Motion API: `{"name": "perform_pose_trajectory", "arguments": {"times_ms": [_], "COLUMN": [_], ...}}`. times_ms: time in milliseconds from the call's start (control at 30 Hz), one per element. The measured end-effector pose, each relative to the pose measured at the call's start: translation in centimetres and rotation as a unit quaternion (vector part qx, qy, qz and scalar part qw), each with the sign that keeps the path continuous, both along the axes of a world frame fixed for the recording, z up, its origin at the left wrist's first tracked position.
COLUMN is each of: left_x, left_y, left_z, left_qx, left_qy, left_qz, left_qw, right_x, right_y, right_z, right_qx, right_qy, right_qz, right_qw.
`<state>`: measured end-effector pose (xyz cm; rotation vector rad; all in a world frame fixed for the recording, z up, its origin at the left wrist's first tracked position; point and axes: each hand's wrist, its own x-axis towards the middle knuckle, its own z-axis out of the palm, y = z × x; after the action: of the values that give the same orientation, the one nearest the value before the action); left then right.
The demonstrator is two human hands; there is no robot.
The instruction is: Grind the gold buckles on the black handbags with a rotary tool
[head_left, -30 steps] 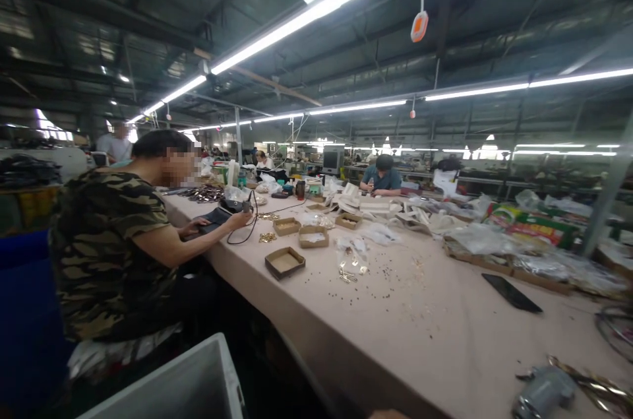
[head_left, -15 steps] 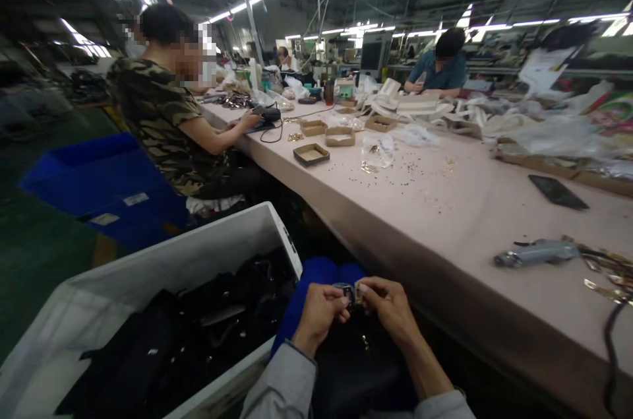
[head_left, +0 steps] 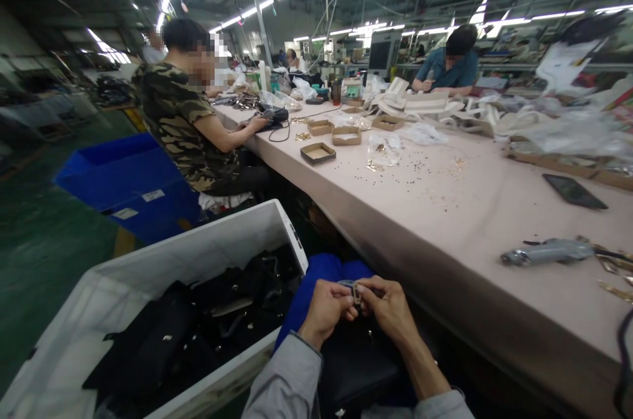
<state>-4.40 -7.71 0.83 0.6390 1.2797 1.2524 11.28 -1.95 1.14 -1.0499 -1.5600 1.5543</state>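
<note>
Above the lap, my left hand point(head_left: 326, 310) pinches a small dark piece point(head_left: 346, 283), whose kind is too small to make out. Facing it, my right hand point(head_left: 388, 310) grips a small rectangular gold-coloured metal fitting point(head_left: 356, 294) between thumb and fingers. The fitting sits against the dark piece, and fingertips partly cover both. Below the hands, a black bag point(head_left: 359, 369) with small shiny metal parts rests across the blue-covered lap.
A white bin point(head_left: 198, 234) of black bags stands at left. On the table point(head_left: 395, 227) lie a grey electric screwdriver point(head_left: 548, 252), a phone-like dark slab point(head_left: 573, 191), cardboard trays point(head_left: 318, 154) and scattered small parts. A co-worker in camouflage point(head_left: 182, 115) sits beyond.
My right hand has brought the metal fitting leftward against the dark piece; a gap showed between them before. The whole view has shifted slightly right.
</note>
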Motion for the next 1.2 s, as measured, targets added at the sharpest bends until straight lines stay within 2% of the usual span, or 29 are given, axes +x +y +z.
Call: {"name": "perform_pose_trajectory", "arguments": {"times_ms": [400, 567, 633, 767, 967, 1067, 1200], "left_x": [0.0, -0.1, -0.1, -0.1, -0.1, -0.1, -0.3], "left_y": [-0.4, -0.4, -0.4, -0.3, -0.4, -0.4, -0.3], "left_z": [0.4, 0.0, -0.2, -0.2, 0.2, 0.0, -0.2], "left_qx": [0.013, 0.019, 0.021, 0.003, -0.005, 0.000, 0.016], "left_qy": [-0.002, 0.021, 0.026, 0.040, 0.020, 0.027, 0.022], "left_qz": [-0.007, 0.021, 0.034, 0.056, 0.062, 0.047, 0.023], "left_qw": [1.000, 0.999, 0.999, 0.998, 0.998, 0.999, 0.999], "right_x": [-0.4, -0.3, -0.3, -0.7, -1.7, -1.9, -2.0], "right_y": [-0.9, -1.8, -2.6, -4.4, -5.4, -5.5, -5.5], "right_z": [0.0, -0.2, -0.2, -0.4, -0.4, -0.5, -0.6], "right_qx": [0.077, 0.124, 0.185, 0.318, 0.394, 0.411, 0.405], "right_qy": [-0.056, -0.083, -0.133, -0.238, -0.308, -0.306, -0.282], "right_qz": [-0.026, -0.040, -0.051, -0.081, -0.113, -0.130, -0.149], "right_qw": [0.995, 0.988, 0.972, 0.914, 0.859, 0.849, 0.857]}}
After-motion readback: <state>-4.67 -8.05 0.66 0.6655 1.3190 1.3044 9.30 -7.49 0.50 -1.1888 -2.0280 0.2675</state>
